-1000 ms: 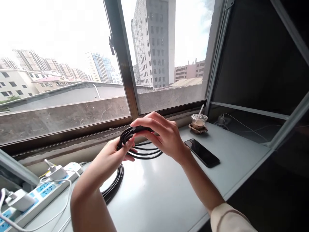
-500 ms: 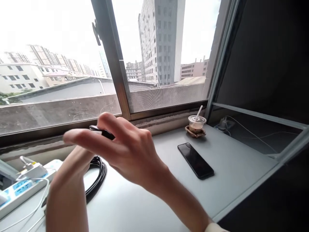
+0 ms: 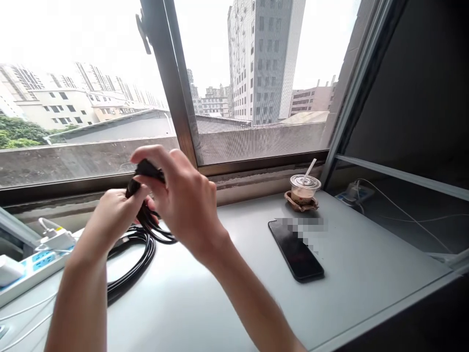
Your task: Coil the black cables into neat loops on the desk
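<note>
Cable: black, held in loops in both hands, raised over the left part of the desk (image 3: 176, 303) toward its far edge; strands (image 3: 151, 222) hang below the fingers. Whether they touch the coil beneath cannot be told.
Left hand (image 3: 119, 205): grip closed around the loops, thumb on the near side, fingertips showing beyond the strands.
Right hand (image 3: 186, 195): grip closed to a pinch, thumb and forefinger on a thick black part (image 3: 147, 168) of the bundle; whether it is a plug or bunched loops is unclear.
Coil (image 3: 142, 264): black, lying flat on the desk's left part, just below the hands, partly behind the left forearm.
Strip (image 3: 14, 291): white with blue sockets, along the desk's left side, two white chargers (image 3: 60, 239) in it.
Wires (image 3: 31, 333): white, lying beside the strip.
Phone (image 3: 295, 261): black, flat on the desk's right half, well apart from the hands, aslant; a pixelated patch covers some of it.
Cup (image 3: 304, 189): near the desk's far right corner, upright in a brown holder (image 3: 301, 205), with a clear lid and a white straw (image 3: 310, 168).
Window (image 3: 172, 88): beyond the far edge, tall buildings outside.
</note>
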Tool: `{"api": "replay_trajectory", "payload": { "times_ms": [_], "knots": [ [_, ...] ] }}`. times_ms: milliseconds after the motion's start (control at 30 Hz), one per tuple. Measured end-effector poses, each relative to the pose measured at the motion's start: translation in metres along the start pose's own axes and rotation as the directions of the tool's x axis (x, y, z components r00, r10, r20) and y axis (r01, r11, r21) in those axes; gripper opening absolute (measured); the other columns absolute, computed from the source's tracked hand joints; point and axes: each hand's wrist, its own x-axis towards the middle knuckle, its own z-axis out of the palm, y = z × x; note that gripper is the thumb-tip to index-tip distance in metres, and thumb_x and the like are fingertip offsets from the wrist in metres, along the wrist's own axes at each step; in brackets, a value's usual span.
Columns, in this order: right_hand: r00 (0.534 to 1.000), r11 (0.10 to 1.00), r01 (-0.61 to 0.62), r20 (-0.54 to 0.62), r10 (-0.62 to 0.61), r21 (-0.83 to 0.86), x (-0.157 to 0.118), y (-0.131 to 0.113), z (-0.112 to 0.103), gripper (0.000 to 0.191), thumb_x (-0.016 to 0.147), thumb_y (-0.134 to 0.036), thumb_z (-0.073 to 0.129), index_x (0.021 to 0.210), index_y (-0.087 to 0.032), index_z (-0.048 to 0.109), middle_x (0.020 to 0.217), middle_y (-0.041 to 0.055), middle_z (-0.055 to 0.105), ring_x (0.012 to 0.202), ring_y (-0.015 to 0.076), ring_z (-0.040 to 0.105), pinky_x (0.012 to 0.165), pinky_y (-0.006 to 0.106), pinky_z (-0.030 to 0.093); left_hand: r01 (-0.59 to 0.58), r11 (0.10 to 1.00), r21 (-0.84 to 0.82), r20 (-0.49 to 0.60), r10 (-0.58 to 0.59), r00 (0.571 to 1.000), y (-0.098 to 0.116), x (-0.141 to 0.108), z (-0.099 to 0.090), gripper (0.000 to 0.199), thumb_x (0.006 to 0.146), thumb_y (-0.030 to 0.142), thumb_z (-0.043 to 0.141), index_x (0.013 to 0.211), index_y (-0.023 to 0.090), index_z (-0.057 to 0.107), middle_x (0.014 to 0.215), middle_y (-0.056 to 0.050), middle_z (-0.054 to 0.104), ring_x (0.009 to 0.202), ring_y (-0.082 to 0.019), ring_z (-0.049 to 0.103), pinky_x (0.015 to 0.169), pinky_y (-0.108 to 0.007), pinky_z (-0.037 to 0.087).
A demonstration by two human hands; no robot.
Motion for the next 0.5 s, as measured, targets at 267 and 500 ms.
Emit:
{"api": "replay_trajectory", "payload": {
  "times_ms": [267,500],
  "knots": [
    [0.998,0.973,-0.057,0.028,0.052,0.223,0.006,0.019,-0.02,0.014,0.086,-0.024,0.06,0.1,-0.024,0.058,0.097,-0.0041,0.066,0.084,0.0121,0.062,0.079,0.025,0.05,0.105,0.994,0.038,0.275,-0.112,0.955,0.004,-0.022,-0.012,0.052,0.066,0.067,0.057,0.077,0.016,0.061,0.055,-0.002,0.065,0.05,-0.022,0.062,0.05,-0.028,0.05],
    [1.0,0.995,-0.02,0.012,0.019,0.102,-0.002,-0.007,-0.026,0.014,0.088,-0.025,0.057,0.102,-0.029,0.058,0.104,-0.0038,0.066,0.086,0.013,0.063,0.076,0.022,0.051,0.042,0.998,-0.035,0.242,-0.032,0.97,0.004,-0.018,-0.005,0.05,0.074,0.063,0.052,0.066,0.015,0.058,0.053,-0.001,0.062,0.056,-0.017,0.06,0.059,-0.025,0.049]
  ]
}}
